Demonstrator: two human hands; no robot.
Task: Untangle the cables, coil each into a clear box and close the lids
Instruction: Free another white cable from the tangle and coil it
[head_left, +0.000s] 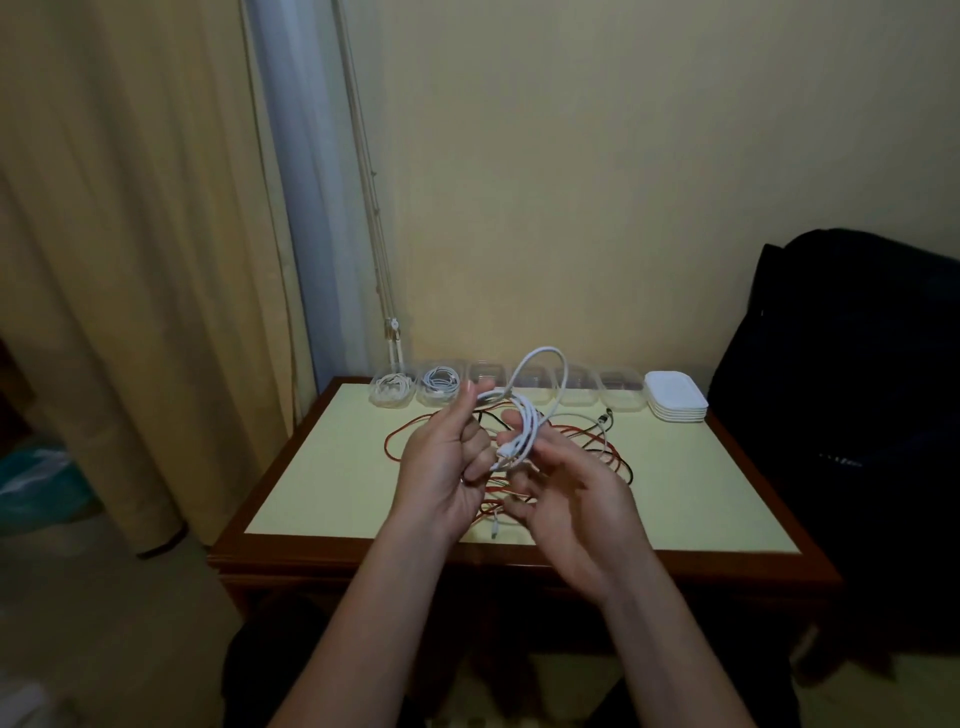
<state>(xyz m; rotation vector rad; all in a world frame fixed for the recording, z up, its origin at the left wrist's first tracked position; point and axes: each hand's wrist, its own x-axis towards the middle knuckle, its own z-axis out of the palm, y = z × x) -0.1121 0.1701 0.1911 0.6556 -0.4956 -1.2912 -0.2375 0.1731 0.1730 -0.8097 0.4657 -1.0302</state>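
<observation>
**White cable coiled in the air, above a tangle that is not yet sorted**

The wooden-framed, pale yellow surface (337, 467) carries everything, and the work is laid out front to back. The loose tangle of red, black and pale cables (587, 436) sprawls in the middle, within reach. I cannot count its strands where they cross.

Along the far edge stands a row of six clear plastic boxes (621, 395), all lidless — presumably so that each finished coil can be dropped straight in. The two leftmost boxes (392, 395) each hold a coiled pale cable, and the other four look empty. At the right end of the row sits one stack of white lids (675, 397), set aside for closing later. About five edges show, though the exact count is unclear.

Both hands are raised over the tangle, likely to keep the coil clear of the other cables. The left hand (447, 467) pinches the thin white cable (522, 436) between thumb and forefinger and feeds a tall free loop. The right hand (571, 499) grips the gathered turns, which are wound around its fingers. Several turns are formed. By my judgement this is the third of the cables to be boxed.
</observation>
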